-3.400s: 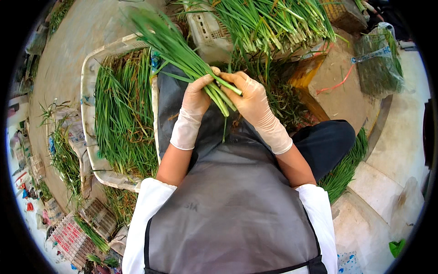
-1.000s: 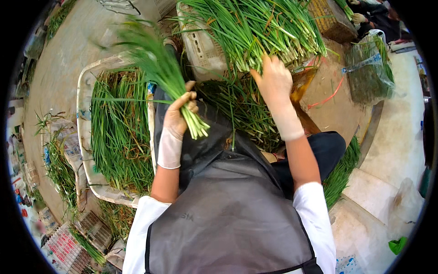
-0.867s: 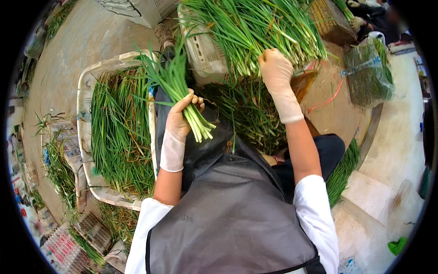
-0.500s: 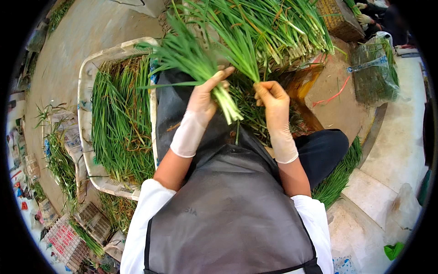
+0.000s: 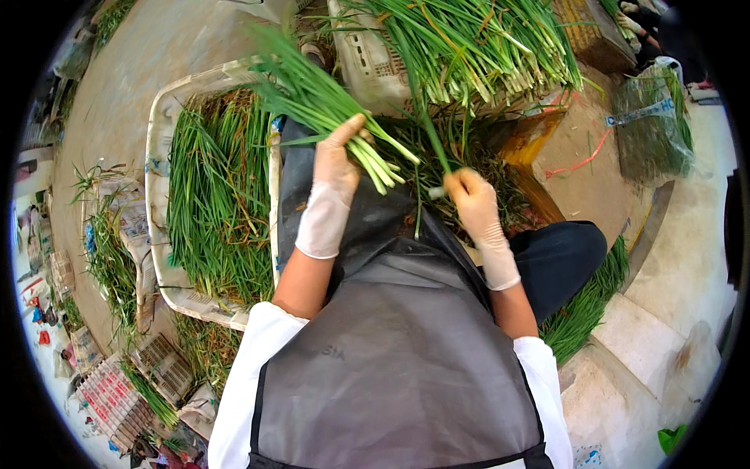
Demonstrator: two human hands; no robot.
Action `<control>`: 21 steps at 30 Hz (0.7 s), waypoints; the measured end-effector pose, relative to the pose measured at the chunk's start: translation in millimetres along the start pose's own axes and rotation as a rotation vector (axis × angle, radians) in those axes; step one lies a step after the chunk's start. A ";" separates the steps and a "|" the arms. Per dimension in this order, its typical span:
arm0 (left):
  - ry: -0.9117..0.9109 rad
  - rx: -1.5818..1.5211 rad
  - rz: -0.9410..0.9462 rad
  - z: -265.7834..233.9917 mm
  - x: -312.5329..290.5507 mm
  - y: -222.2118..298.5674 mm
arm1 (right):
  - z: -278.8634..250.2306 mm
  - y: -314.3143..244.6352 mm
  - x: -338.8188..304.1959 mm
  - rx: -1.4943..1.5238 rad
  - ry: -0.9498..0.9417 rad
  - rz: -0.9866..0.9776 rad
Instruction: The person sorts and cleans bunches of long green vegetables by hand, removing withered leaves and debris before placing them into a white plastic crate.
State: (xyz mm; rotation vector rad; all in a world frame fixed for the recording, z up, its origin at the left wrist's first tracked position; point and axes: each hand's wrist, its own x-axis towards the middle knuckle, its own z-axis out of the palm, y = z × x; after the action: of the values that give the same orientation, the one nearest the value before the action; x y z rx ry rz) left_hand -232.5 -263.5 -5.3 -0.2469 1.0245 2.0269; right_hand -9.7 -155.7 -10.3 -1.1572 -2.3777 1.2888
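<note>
In a pale glove, my left hand (image 5: 337, 164) is closed round a bunch of garlic chives (image 5: 312, 98), its pale cut stems pointing down to the right and its leafy tips up to the left, blurred. My right hand (image 5: 470, 195), gloved too, pinches a thin green chive stalk (image 5: 431, 133) by its lower end; the stalk runs up towards the heap of chives (image 5: 492, 51) at the far side. Some loose leaves (image 5: 484, 144) lie below that heap, behind my right hand. A dark apron (image 5: 391, 328) covers my lap.
A white crate (image 5: 161, 234) full of chives stands to my left. At the far right is a plastic-wrapped bundle of greens (image 5: 655, 125) near a yellowish wooden edge (image 5: 531, 144). More chives (image 5: 586, 305) lie beside my right knee. A co-worker's gloved hands (image 5: 629, 19) show at the upper right.
My right hand has moved down towards me, drawing out the stalk, which now stretches clear of the leaves it was among. My left hand has shifted slightly left with its bunch.
</note>
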 end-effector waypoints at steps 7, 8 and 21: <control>0.118 0.159 -0.035 5.6 -22.5 -17.1 | 10.8 -81.5 7.1 -0.465 0.182 -0.448; 0.081 0.151 -0.100 8.2 -27.1 -23.2 | 23.1 -80.0 15.8 -0.502 0.106 -0.370; -0.071 0.067 -0.198 -5.4 -45.6 -46.1 | 46.6 -46.0 0.0 0.272 0.051 -0.032</control>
State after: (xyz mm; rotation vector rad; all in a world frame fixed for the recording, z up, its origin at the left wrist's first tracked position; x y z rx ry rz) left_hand -169.8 -279.6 -12.7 -0.2298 0.9821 1.8080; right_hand -58.1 -199.1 -2.4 -1.0530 -2.0947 1.4963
